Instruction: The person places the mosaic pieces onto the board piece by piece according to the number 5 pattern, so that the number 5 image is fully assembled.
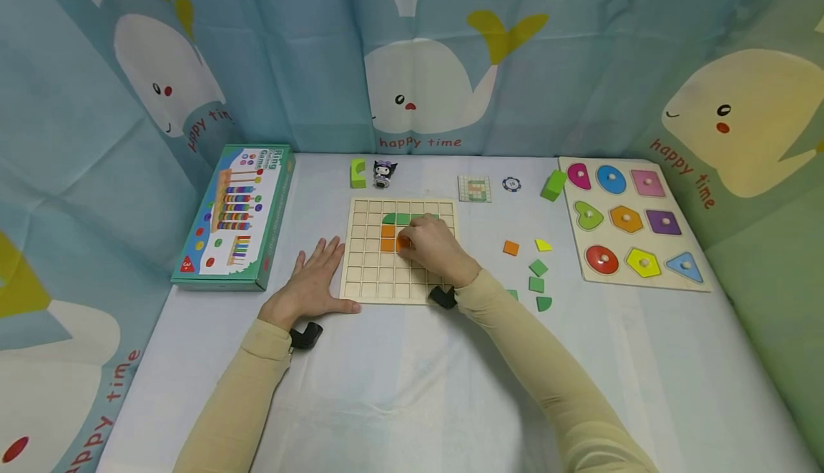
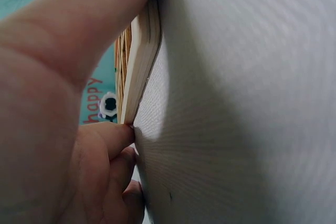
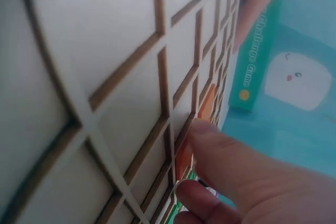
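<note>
A wooden grid board (image 1: 360, 292) lies mid-table. My left hand (image 1: 311, 281) rests spread at its left edge; in the left wrist view, the fingers touch the board's side (image 2: 142, 59). Over the board, my right hand (image 1: 435, 245) pinches an orange square tile (image 1: 403, 242) between thumb and fingers, down at a grid cell. The right wrist view shows the thumb (image 3: 215, 148) against that orange tile (image 3: 184, 158). Left of it, an upper orange tile (image 1: 388, 231) and a lower orange tile (image 1: 388, 245) sit in cells. Above runs a row of green tiles (image 1: 403, 219), partly hidden by the hand.
Right of the board lie a loose orange tile (image 1: 511, 247), a yellow piece (image 1: 543, 245) and several green pieces (image 1: 536, 284). A shape puzzle (image 1: 634, 244) is farther right, a game box (image 1: 234, 215) left. Behind are a pattern card (image 1: 474, 189), chip (image 1: 511, 184), figurine (image 1: 383, 174) and green blocks (image 1: 553, 185).
</note>
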